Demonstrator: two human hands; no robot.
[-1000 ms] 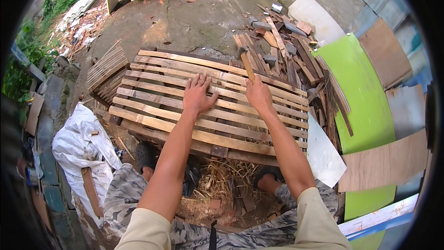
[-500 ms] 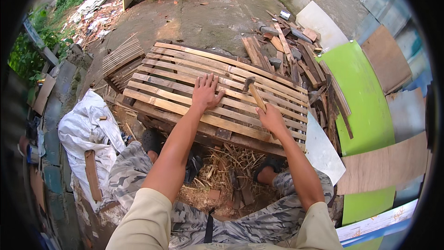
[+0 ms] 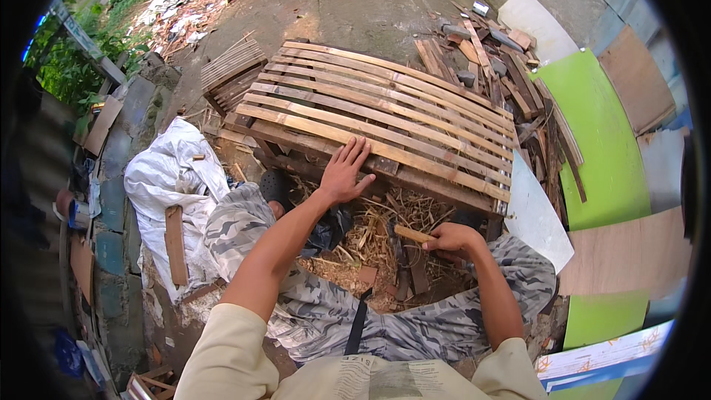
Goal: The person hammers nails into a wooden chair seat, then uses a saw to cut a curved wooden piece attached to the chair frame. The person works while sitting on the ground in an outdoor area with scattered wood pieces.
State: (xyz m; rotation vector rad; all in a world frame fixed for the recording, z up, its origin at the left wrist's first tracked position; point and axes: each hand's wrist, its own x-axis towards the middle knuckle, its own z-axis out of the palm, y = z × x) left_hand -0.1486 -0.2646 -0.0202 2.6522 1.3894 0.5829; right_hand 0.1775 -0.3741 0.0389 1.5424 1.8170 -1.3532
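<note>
A low slatted wooden frame [image 3: 370, 107], with long light strips over darker wood, stands in front of my legs. My left hand [image 3: 344, 172] rests on its near edge, fingers stretched and slightly spread. Below that edge, on the right, my right hand [image 3: 453, 241] is closed around the handle of a hammer [image 3: 412, 234]. The hammer points left over the debris, and its dark head is hard to make out against the scraps. My right hand is apart from the slats.
Wood shavings and offcuts [image 3: 366, 244] lie between my feet. A white sack [image 3: 174, 185] with a wood piece [image 3: 176, 244] is at left. A smaller slatted piece [image 3: 233, 67] stands behind. Scrap wood [image 3: 511, 81] and a green sheet [image 3: 592, 133] lie at right.
My right hand has brought the hammer from above the slats down below the frame's near edge. My left hand has slid back from mid-slats to the near edge. The view has shifted slightly.
</note>
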